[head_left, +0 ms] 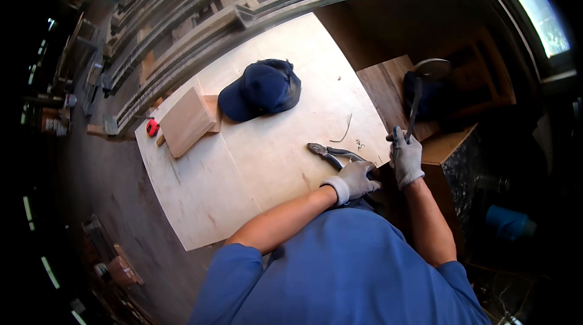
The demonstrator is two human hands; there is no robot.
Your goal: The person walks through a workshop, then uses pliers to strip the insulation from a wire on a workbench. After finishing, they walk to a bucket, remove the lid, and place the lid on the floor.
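Observation:
My left hand (355, 180), in a grey glove with a pale cuff, is at the near right edge of the pale board. Its fingers curl around the dark handles of a pair of pliers (324, 151), whose metal jaws point left over the board. Farther right, my gloved right hand (407, 158) is closed on a long dark rod-shaped tool (415, 106), held up and away from me. The tool's far end passes in front of a round disc, and I cannot tell whether they are joined. Beside the pliers lies a thin bent wire (346, 129).
On the pale board (273, 161) rest a navy cap (262, 89), a wooden block (189, 121) and a red tape measure (152, 127). Long metal rails (255, 15) run along the far left. At right are a wooden surface (388, 82) and a blue container (509, 223).

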